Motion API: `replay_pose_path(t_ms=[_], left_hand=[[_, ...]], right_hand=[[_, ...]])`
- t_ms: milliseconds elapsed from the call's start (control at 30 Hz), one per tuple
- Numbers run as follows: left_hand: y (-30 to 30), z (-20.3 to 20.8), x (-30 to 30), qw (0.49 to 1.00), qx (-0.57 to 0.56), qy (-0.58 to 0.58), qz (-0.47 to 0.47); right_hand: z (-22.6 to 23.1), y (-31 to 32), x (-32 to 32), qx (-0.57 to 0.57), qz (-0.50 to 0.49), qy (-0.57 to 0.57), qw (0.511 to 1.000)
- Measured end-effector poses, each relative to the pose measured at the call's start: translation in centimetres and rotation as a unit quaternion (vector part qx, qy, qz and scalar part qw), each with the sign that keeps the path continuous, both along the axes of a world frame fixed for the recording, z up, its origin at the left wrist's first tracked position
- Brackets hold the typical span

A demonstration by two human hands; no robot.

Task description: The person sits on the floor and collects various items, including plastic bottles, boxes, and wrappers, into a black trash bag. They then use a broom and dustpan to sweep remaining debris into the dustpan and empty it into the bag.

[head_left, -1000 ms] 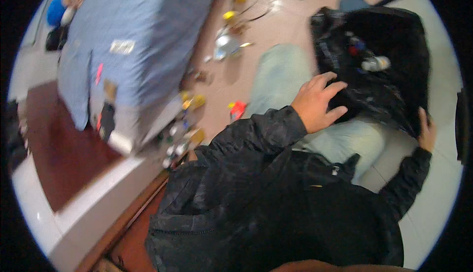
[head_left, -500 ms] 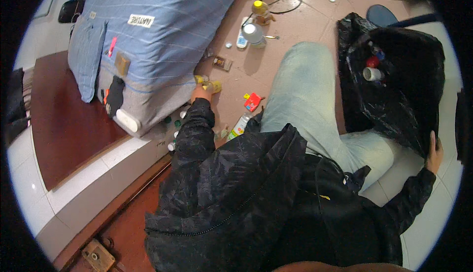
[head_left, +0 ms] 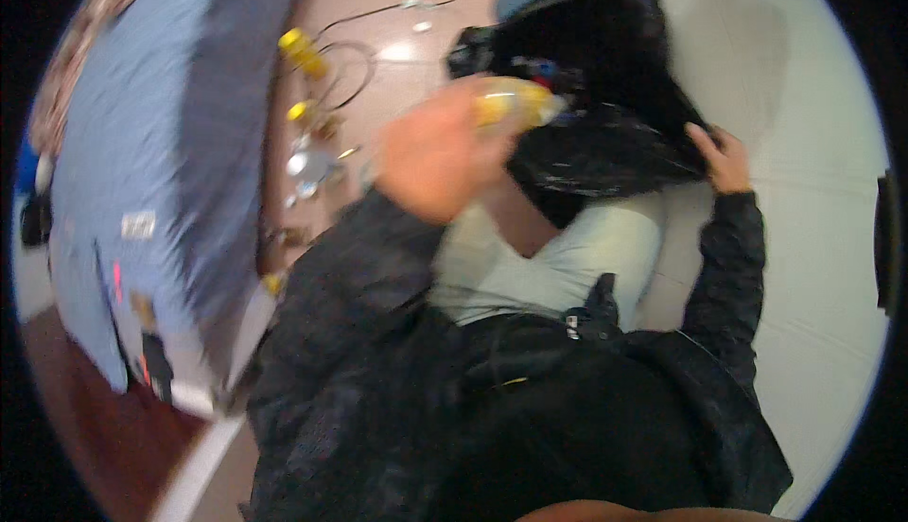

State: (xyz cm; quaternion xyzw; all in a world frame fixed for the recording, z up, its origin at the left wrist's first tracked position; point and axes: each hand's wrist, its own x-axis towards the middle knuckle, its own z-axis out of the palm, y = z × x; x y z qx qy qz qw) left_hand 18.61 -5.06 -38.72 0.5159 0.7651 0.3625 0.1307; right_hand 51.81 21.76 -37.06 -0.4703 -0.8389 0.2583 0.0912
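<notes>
My left hand (head_left: 437,148), smeared by motion, is closed round a yellow bottle (head_left: 515,104) with a pale end. The bottle is over the near left part of a black plastic bag's opening. My right hand (head_left: 723,158) pinches the rim of this black plastic bag (head_left: 615,153) at its right side and holds it up. Inside the bag, small red and blue items (head_left: 545,72) show dimly; the rest of its contents is hidden in the dark.
To the left stands a bed or couch under a blue cloth (head_left: 170,144). Beside it on the tiled floor are a yellow bottle (head_left: 305,53), a yellow-capped bottle (head_left: 301,113), a white-capped clear bottle (head_left: 308,165) and a black cable (head_left: 364,68). A white wall (head_left: 804,238) rises at the right.
My left hand has come up from the floor beside the bed with a yellow bottle and moved right to the bag. The view has turned right. My right hand still grips the bag.
</notes>
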Motion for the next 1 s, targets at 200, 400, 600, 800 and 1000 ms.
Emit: replay_pose_path(t_ms=[200,400,600,800,1000], left_hand=[[-9.8,-11.3,1.8,0.989,-0.014,-0.041,0.138],[-34.7,-24.9,-8.1,0.738,-0.544,-0.136,0.376],[-47.1,-26.2,-11.5,0.639,-0.551,-0.062,0.533],[-46.3,-25.5,-14.3,0.653,-0.561,-0.087,0.501],[-44.3,-28.3,-11.2,0.643,-0.569,-0.065,0.508]], right_hand=[[-1.9,4.5,4.1,0.091,0.044,-0.104,0.989],[-4.0,8.1,6.4,0.021,0.04,-0.11,0.993],[-4.3,6.5,5.9,0.015,-0.034,0.003,0.999],[-3.6,5.3,5.5,0.043,0.028,-0.03,0.998],[-3.4,5.1,5.1,-0.023,-0.053,-0.023,0.998]])
